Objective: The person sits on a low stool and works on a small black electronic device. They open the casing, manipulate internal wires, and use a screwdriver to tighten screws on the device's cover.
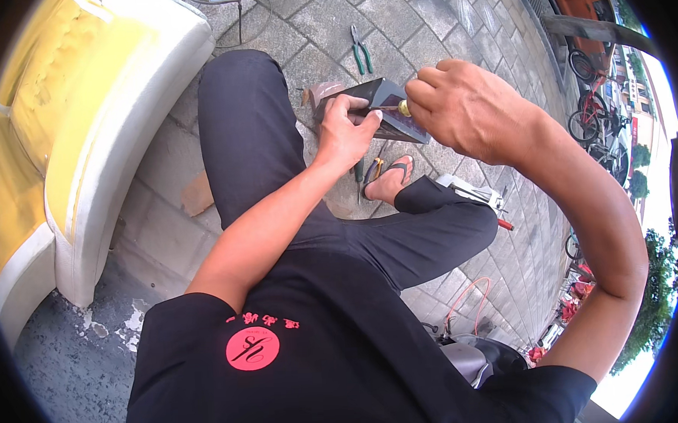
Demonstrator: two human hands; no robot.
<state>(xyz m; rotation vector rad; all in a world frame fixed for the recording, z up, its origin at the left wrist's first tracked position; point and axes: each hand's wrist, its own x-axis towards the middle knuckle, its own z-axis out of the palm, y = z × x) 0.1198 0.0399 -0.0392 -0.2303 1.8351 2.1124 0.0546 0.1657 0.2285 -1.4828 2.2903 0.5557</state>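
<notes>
My left hand (343, 137) is closed on the near left part of a black box-shaped casing (384, 92), its thumb and fingertips by the casing's edge. Opposite it, my right hand (463, 109) is wrapped round a screwdriver (404, 109) with a yellowish handle. The screwdriver's thin shaft points left, toward my left thumb. Whether its tip sits on a screw is too small to tell. Most of the handle is hidden in my right fist. Beyond the casing, pliers with green handles (360, 53) lie on the paving.
Yellow-and-white padded seating (130, 100) stands on the left. Near my sandalled foot (391, 180) lie pliers with yellow-and-blue handles (376, 167) and a dark-handled tool (359, 179). A white-and-grey device (470, 191) rests by my right knee. A brick piece (196, 193) lies left. Bicycles (588, 117) stand far right.
</notes>
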